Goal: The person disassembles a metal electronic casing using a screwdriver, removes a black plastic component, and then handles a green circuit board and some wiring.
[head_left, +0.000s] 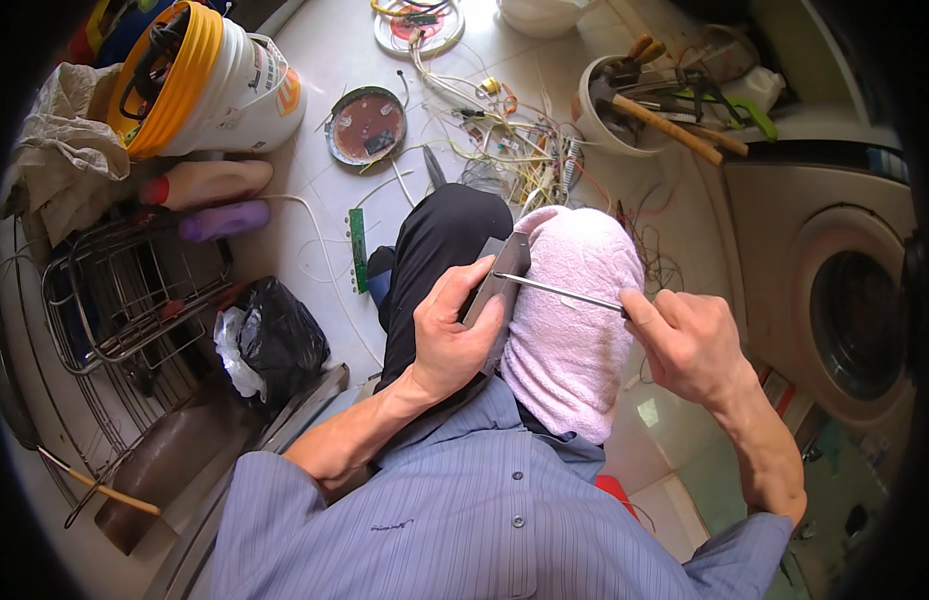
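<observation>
My left hand (447,335) grips a narrow grey metal housing (515,258) that rests on my lap between my thighs. The fingers cover part of its near side. In my right hand (693,345) is a screwdriver (565,292), its handle hidden inside the curled fingers. The long thin shaft points left, and its tip meets the housing close to my left thumb and forefinger. Whether the tip sits in a screw is too small to tell. A pink towel (575,340) covers my right thigh, beneath the shaft.
Tangled wires (525,140) lie on the floor ahead, near a round reddish-brown plate (368,127) and a green circuit board (358,250). A tool bucket (592,100) stands ahead right, beside a washing machine (835,270). At left are a white bucket (250,95), wire rack (135,320) and black bag (283,340).
</observation>
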`<state>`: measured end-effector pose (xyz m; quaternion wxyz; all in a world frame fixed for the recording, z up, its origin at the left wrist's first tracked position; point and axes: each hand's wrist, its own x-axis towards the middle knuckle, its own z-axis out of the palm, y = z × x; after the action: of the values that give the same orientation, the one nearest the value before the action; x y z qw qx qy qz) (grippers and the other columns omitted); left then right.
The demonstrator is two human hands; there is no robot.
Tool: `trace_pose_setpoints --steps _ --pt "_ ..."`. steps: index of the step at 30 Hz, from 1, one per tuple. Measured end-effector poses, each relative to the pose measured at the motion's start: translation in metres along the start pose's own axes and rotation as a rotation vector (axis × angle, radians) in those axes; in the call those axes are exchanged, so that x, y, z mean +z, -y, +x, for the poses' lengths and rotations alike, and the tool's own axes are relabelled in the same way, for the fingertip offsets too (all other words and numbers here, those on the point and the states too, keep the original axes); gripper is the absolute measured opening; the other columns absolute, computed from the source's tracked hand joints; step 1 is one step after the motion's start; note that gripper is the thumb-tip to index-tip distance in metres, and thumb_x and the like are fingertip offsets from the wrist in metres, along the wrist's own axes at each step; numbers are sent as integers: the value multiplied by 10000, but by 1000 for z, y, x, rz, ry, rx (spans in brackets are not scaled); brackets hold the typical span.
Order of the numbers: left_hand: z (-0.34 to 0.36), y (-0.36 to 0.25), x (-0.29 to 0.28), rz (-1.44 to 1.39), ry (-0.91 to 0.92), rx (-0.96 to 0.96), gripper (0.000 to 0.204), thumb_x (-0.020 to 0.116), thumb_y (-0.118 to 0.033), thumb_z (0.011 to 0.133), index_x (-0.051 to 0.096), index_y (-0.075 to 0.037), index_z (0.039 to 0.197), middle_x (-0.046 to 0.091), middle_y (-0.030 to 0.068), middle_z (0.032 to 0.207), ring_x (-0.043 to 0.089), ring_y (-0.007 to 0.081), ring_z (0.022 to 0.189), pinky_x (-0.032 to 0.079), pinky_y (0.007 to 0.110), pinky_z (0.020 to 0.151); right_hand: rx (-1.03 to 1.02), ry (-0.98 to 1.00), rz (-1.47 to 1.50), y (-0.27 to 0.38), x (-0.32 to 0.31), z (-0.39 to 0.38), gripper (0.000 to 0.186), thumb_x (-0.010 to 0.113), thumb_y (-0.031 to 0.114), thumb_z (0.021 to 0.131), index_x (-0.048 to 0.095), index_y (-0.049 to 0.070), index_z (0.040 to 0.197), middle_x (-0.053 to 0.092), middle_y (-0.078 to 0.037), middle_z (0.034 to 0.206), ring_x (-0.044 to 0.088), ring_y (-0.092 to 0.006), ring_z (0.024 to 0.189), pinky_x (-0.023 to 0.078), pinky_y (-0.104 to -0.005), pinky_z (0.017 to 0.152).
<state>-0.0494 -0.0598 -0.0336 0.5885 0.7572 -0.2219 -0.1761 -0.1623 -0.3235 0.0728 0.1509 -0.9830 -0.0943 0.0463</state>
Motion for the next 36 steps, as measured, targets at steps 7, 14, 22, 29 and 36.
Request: trace_pose_setpoints --steps 7,14,22,29,36 --pt "0 1 -3 10 29 -1 444 735 5 878 645 12 1313 704 97 1088 673 137 978 538 282 878 -126 -156 -150 0 11 -4 439 773 66 789 698 8 1219 433 -28 653 487 -198 530 389 -359 487" --pt "2 -48 -15 415 109 171 598 834 -102 810 604 23 1347 654 200 1274 665 340 1141 535 396 963 -34 -163 -43 9 16 -19 341 729 107 871 708 34 1204 470 -41 676 528 -194 547 431 -351 485" --pt "-20 -85 21 -634 469 -776 318 600 -235 1065 630 14 1260 692 55 907 624 91 673 483 241 582 -7 -178 67 11 17 -11 336 778 117 843 704 49 1163 513 -43 686 585 -211 572 465 -368 494" --pt "2 -44 72 -1225 232 -807 345 547 -341 1107 634 -8 1095 699 84 782 621 106 536 476 216 443 38 -171 181 8 17 -13 338 767 106 862 696 41 1186 603 -71 725 597 -206 571 466 -343 492" --pt "-1 -32 75 -1194 224 -765 332 562 -311 1101 629 14 1082 710 110 765 671 132 555 543 241 476 864 453 1428 -12 1 -20 272 571 219 1040 733 3 1081 624 -4 720 467 -45 514 346 -253 457"
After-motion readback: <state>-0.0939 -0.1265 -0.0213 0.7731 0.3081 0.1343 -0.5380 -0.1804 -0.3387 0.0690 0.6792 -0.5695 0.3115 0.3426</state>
